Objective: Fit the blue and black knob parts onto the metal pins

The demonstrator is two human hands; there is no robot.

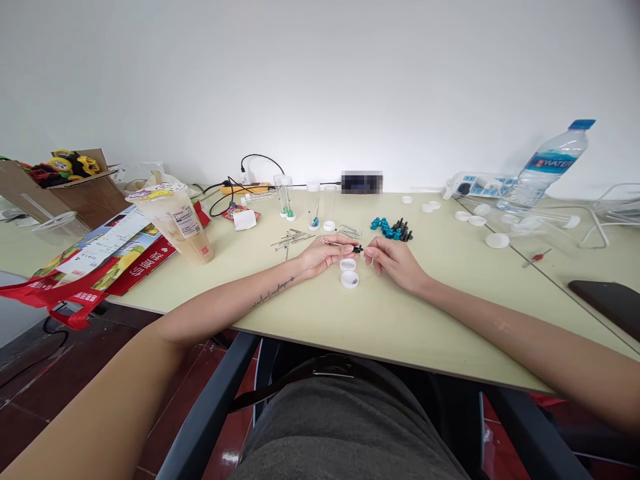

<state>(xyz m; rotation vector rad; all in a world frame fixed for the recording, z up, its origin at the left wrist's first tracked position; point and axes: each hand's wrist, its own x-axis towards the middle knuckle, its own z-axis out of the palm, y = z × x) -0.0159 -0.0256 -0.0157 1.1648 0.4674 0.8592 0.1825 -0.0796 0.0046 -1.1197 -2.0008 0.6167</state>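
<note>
My left hand and my right hand rest on the pale green table, fingertips meeting over a thin metal pin with a small black bead on it. The left fingers pinch the pin; the right fingertips touch the bead's end. Just below lie two white caps, one with tiny dark bits inside. Behind the hands sit a pile of blue and black beads and loose metal pins.
Clear vials stand behind the pins. A capped drink cup and red bag lie left; a water bottle, power strip and white caps sit right. A dark phone lies at the right edge.
</note>
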